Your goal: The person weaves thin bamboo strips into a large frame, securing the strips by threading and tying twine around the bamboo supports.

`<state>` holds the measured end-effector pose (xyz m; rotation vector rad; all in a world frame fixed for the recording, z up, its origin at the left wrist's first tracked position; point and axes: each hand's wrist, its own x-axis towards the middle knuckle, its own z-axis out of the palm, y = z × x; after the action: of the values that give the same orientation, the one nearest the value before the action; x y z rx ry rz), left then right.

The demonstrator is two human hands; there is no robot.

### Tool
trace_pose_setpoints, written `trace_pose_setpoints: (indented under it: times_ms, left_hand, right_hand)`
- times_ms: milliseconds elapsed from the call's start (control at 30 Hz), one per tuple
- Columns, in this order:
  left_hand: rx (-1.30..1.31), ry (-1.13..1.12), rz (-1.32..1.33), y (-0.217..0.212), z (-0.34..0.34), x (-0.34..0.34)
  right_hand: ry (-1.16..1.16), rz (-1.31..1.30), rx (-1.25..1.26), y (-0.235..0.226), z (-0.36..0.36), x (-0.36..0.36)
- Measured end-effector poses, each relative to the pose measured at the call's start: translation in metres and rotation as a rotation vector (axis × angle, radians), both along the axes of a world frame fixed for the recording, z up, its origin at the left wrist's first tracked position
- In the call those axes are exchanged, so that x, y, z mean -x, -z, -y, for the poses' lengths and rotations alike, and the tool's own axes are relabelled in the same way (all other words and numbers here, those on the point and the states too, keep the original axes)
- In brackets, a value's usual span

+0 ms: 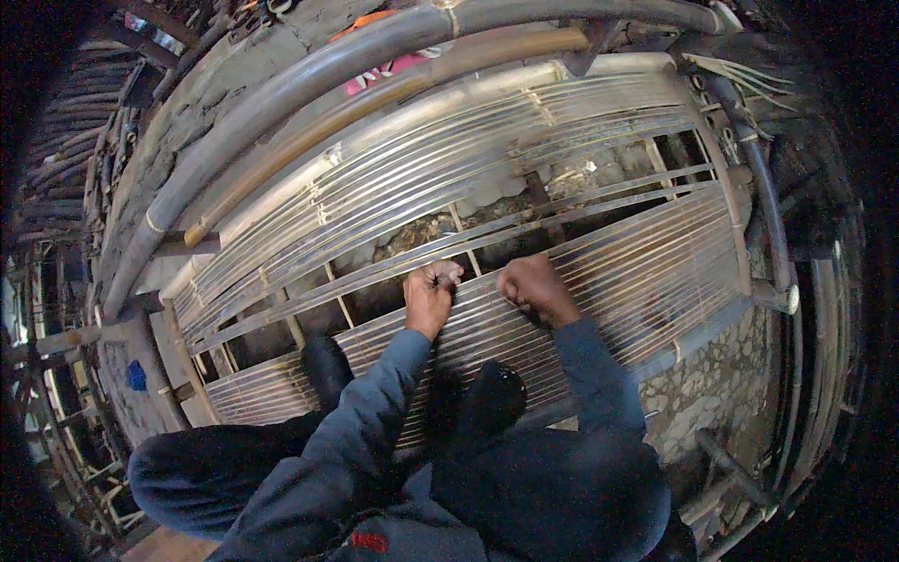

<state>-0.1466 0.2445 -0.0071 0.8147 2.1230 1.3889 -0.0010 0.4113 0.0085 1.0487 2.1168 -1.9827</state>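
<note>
My left hand [430, 300] is closed at the far edge of the near slats, beside the gap in a bamboo slatted bench. A little to its right, my right hand [537, 289] is curled up over the same edge. Whatever the fingers of either hand pinch is hidden or too thin to make out. Under and around both wrists lie the near bamboo slats [646, 267], set close together. Just beyond my hands, a few loose-looking bamboo strips [375, 267] run lengthwise across the gap, over thin crosspieces [465, 242].
Far bamboo slats [412, 169], tied in places, slope up toward a thick bamboo rail [337, 70]. A bamboo post [768, 201] stands at the right end. My knees rest on the near side. Stacked poles [66, 169] lie at the left; a blue object [137, 376] sits below them.
</note>
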Motion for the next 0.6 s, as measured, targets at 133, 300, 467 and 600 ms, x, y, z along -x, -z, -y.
trace_pose_setpoints:
  times_ms: [133,300,467,600]
  left_hand:
    - [0.011,-0.023,0.087,-0.02,0.001,-0.006]
    - [0.083,0.17,0.421,-0.033,0.0,0.009]
    - [0.072,0.291,0.143,-0.054,-0.017,0.018]
    - [0.113,0.131,-0.045,-0.064,-0.018,0.019]
  right_hand:
    - [0.273,-0.272,0.746,-0.015,0.016,0.003]
    - [0.003,-0.143,0.318,-0.019,0.031,0.028]
    - [0.009,-0.165,-0.697,-0.013,0.025,0.004]
    - [0.508,-0.202,-0.114,-0.08,0.007,-0.048]
